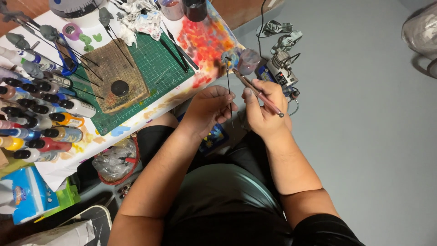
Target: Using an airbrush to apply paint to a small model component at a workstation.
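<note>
My left hand (207, 109) pinches a thin black stick (229, 89) that stands upright, with a small grey piece (226, 56) on its top end. My right hand (264, 107) grips a reddish paintbrush (257, 92) like a pen; its tip points up and left, close to the grey piece. Both hands hover over my lap, just off the front right corner of the paint-stained table (207, 43). The hands almost touch each other.
A green cutting mat (157, 68) carries a brown pad (116, 75) with a black cap. Rows of paint bottles (43, 114) lie at the left. More grey pieces on sticks (50, 34), a stained rag (139, 16), two cups (184, 8) and a grey floor (364, 136) surround me.
</note>
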